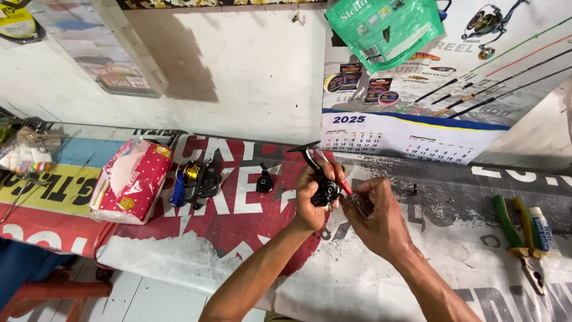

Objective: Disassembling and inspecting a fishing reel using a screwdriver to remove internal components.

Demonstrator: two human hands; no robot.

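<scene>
You see the black reel body (325, 189), a tissue pack (132, 179) in red with white dots, and green-handled pliers (517, 235) near the worktop's right edge.

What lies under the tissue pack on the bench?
The tissue pack rests on a printed banner covering the bench. Red and yellow print shows around it; whatever sits directly beneath the pack is covered.

Bright, even daylight fills the frame. A soft grey shadow falls on the white plaster wall (238, 71) at upper left. Edges bend outward; hands slightly blurred.
</scene>
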